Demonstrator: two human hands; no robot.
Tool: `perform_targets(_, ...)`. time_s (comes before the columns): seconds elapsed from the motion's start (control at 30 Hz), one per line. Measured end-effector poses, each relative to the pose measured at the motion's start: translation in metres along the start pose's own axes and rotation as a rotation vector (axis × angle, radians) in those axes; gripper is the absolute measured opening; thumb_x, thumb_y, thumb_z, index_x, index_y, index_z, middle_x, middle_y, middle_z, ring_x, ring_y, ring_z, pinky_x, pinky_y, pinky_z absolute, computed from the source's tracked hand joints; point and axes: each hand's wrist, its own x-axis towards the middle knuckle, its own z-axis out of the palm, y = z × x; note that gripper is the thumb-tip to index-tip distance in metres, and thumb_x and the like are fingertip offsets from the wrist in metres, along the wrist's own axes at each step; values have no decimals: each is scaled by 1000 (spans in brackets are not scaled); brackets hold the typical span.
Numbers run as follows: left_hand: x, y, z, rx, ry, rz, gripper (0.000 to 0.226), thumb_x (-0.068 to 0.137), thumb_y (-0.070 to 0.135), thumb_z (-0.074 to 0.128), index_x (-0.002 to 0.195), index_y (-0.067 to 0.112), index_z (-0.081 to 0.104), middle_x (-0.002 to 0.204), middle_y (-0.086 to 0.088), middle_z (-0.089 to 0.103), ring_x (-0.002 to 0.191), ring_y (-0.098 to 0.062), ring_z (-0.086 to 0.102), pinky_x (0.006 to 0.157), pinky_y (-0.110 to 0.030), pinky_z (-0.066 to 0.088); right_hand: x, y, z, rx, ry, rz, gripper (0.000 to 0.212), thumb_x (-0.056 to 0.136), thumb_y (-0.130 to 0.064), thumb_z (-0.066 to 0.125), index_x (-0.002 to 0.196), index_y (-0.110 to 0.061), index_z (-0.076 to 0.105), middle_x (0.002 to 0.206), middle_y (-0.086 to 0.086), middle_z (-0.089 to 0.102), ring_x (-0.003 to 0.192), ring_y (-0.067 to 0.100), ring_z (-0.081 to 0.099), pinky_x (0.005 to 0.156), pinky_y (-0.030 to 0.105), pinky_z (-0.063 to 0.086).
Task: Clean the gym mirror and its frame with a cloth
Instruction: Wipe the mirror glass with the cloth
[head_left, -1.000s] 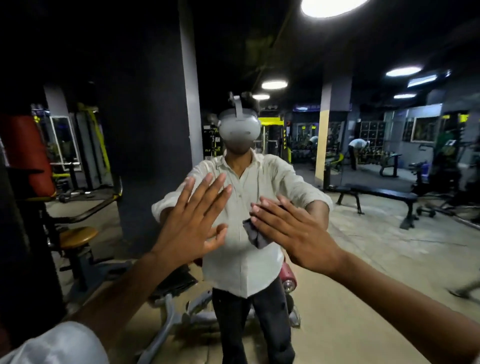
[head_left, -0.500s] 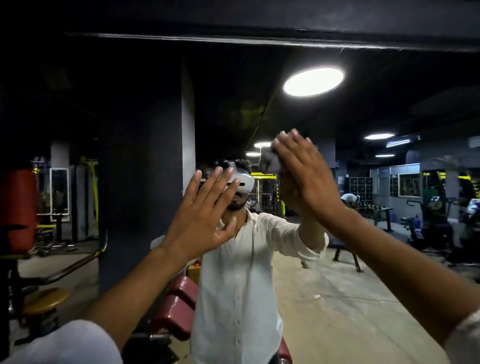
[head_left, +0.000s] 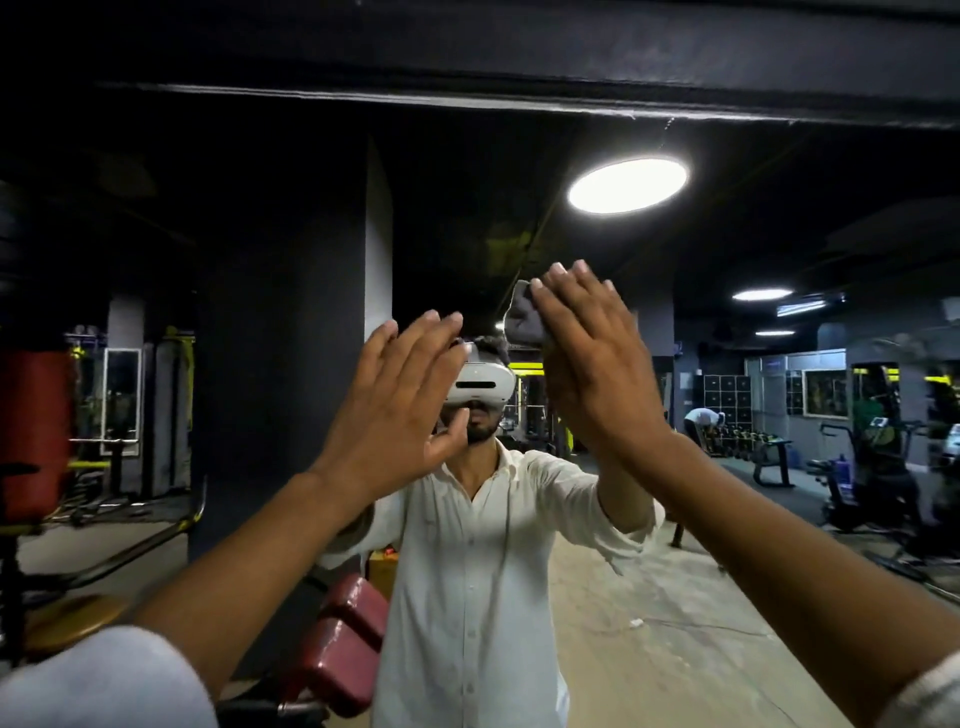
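Where the gym mirror (head_left: 467, 218) fills the view, items stand as follows. Left hand (head_left: 395, 410): released, fingers straight and slightly spread, palm toward the glass, holding nothing; whether it touches the surface cannot be told. Right hand (head_left: 597, 364): raised higher, just right of the left, fingers straight and together, pressing a grey cloth (head_left: 524, 317) against the mirror; no finger is seen curled round it. Cloth: bunched, showing past the fingers on their left side, level with the top of the reflected head. Left sleeve (head_left: 104, 680): white, at the lower left corner. Dark band (head_left: 467, 47): runs along the mirror's upper edge; whether it is the frame cannot be told. Reflections in the glass: a person in a white shirt (head_left: 467, 571) wearing a white headset (head_left: 480, 384), both arms raised; a round ceiling light (head_left: 626, 184) upper right; a dark pillar (head_left: 291, 364) at left; a red padded bench (head_left: 343, 639) low, left of the shirt; a red punching bag (head_left: 31, 431) far left; exercise machines (head_left: 872, 467) far right.
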Motion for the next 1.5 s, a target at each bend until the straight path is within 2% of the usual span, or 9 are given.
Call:
perform_targets(0.17,9,5,8,31,-46,-19,81,104,54,44,169,11,21,178,-13,12,165,-29,11,131,-60,15,-1,10,2,-96,-96,-254,56,110,-31,42,161,-8,38,169,14,32,161,29,19,129,53,21)
perform_targets(0.37,8,6,13,36,-52,-18,82,103,55,44,169,11,21,178,-13,12,165,-30,12,130,-61,17,5,5,6,16,71,60,58,105,-11,58,160,-12,40,169,10,34,161,26,18,130,53,19)
perform_targets(0.57,-31,22,14,14,-78,20,87,104,55,48,169,8,16,178,-16,8,165,-32,8,131,-61,17,-55,-17,13,14,-86,-183,65,100,-10,62,161,-9,39,168,12,36,161,27,21,130,50,21)
perform_targets(0.77,-88,48,11,-11,-121,104,82,101,48,54,168,10,25,177,-17,15,164,-35,14,130,-62,17,-140,-36,8,128,-37,94,83,86,13,73,160,-8,41,171,8,30,162,29,17,131,52,15)
perform_targets(0.87,-117,68,10,-28,-168,214,82,99,45,57,168,12,27,176,-18,18,163,-37,18,129,-64,20,-220,-61,15,139,-206,-85,84,83,13,72,159,-6,42,170,12,31,160,33,21,128,56,21)
perform_targets(1.03,-143,94,6,-16,-211,136,82,98,43,56,167,8,27,175,-22,18,162,-41,16,130,-63,13,-284,-58,1,59,-426,-478,69,102,-14,60,165,-11,31,173,11,24,161,30,18,131,50,13)
perform_targets(1.23,-158,112,6,8,-237,68,86,98,47,52,168,7,23,174,-24,17,162,-42,15,130,-64,9,-268,-57,-7,124,-297,-56,74,92,13,61,160,-5,39,170,15,29,160,36,22,127,59,23)
perform_targets(1.4,-161,119,1,-17,-258,67,90,100,58,51,168,6,24,174,-25,18,161,-43,17,129,-66,13,-299,-51,-12,74,-491,-488,60,107,-11,44,165,-9,30,173,12,22,161,31,17,128,53,23)
perform_targets(1.5,-149,111,-3,-32,-234,104,90,101,63,52,167,8,27,174,-22,20,162,-40,19,129,-65,16,-258,-24,-19,81,-352,-247,77,91,8,58,162,-6,34,171,16,26,160,35,20,128,58,22)
